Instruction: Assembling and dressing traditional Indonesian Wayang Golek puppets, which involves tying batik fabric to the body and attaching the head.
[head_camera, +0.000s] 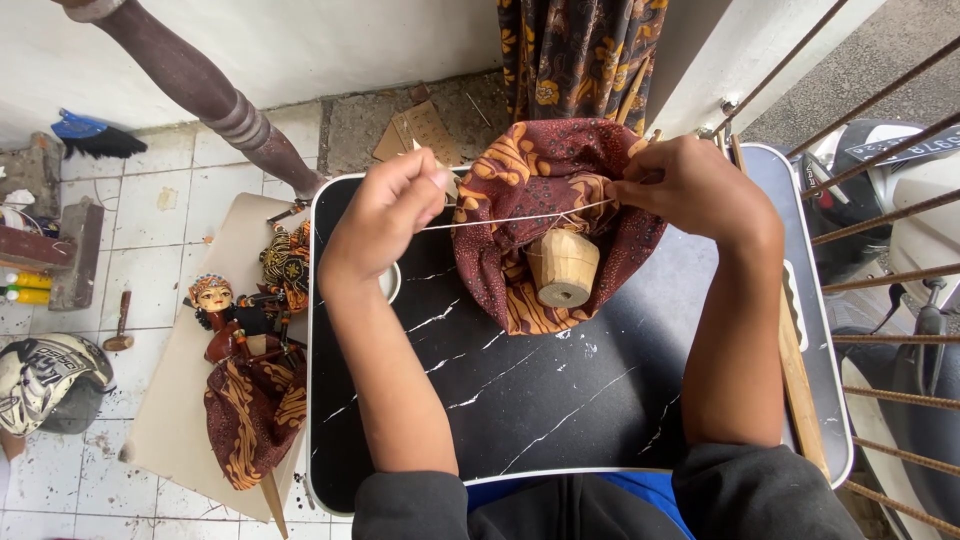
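Note:
My left hand (388, 212) pinches one end of a thin white thread (510, 218) and pulls it to the left. At the other end, my right hand (690, 185) pinches the thread against the gathered edge of a brown patterned cloth (520, 175). The thread is stretched tight between both hands. A small wooden cone-shaped block (563, 266) sits in the middle of the cloth, just below the thread. All of this rests on a black marble-patterned table (560, 400).
A finished rod puppet (245, 350) in a patterned skirt lies on a pale board (180, 400) on the tiled floor at left. A helmet (40, 380) sits at far left. A wooden stick (795, 370) lies along the table's right edge. Metal bars (880, 280) and a scooter are at right.

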